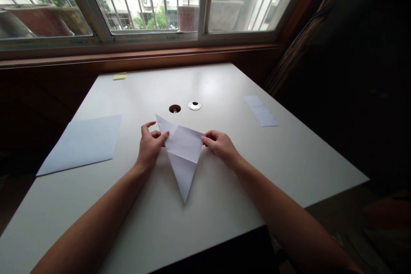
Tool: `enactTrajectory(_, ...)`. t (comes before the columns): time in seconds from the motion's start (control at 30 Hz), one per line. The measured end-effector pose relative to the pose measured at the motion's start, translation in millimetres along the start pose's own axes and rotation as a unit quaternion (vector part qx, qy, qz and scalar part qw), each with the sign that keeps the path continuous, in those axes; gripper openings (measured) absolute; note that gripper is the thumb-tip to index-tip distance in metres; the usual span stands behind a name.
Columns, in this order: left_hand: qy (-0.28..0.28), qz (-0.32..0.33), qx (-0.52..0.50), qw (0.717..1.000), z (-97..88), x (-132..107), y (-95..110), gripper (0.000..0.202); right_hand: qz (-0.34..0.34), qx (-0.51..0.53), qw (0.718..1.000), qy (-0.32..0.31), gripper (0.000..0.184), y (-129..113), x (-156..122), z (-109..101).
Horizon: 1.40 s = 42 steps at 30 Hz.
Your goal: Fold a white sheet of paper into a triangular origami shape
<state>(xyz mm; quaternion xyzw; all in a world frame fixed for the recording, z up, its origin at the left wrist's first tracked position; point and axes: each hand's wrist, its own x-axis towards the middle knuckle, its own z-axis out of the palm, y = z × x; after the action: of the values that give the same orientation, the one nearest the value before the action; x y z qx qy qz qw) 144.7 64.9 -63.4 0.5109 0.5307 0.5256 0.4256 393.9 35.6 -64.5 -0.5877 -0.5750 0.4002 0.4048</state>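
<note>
A white folded paper point(183, 154), shaped like a triangle pointing toward me, lies on the white table point(224, 188). My left hand point(149, 145) pinches its left edge, thumb and fingers closed on a raised flap. My right hand point(221, 144) pinches the right corner of the same paper. Both hands rest low on the tabletop, one on each side of the fold.
A flat white sheet point(81, 142) lies at the left of the table, a narrow paper strip point(261, 111) at the right. A round cable hole point(174, 108) and its white cap point(194, 105) sit behind the paper. A yellow sticky pad point(120, 76) lies at the far edge below the window.
</note>
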Motion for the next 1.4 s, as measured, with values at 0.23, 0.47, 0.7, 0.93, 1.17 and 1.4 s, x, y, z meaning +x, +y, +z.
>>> enactTrajectory(0.23, -0.019, 0.041, 0.076, 0.996, -3.7, -1.5, 5.0, 0.063, -0.05, -0.112, 0.992, 0.027, 0.016, -1.7, 2.0, -4.2)
enactTrajectory(0.47, -0.053, -0.033, -0.158, 0.986, 6.2, -1.5, 4.7, 0.082, -0.031, -0.008, 0.999, -0.014, 0.02, -0.7, 3.3, -8.9)
enactTrajectory(0.7, -0.243, -0.182, -0.263, 0.916, 13.1, -19.0, 21.5, 0.058, -0.025, 0.111, 0.992, -0.059, 0.022, -5.5, 1.4, -4.5)
enactTrajectory(0.93, -0.203, -0.164, -0.262, 0.929, 14.1, -16.1, 10.9, 0.055, -0.028, 0.199, 0.978, -0.046, 0.019, -0.7, 4.5, -2.8)
enactTrajectory(1.17, -0.155, -0.117, -0.242, 0.95, 19.5, -15.5, 3.7, 0.057, -0.028, 0.18, 0.983, -0.035, 0.02, 3.2, 6.3, -1.1)
enactTrajectory(1.4, -0.154, -0.106, -0.212, 0.959, 21.4, -15.3, 0.2, 0.053, -0.037, 0.154, 0.986, -0.048, 0.03, -3.0, 3.3, 2.7)
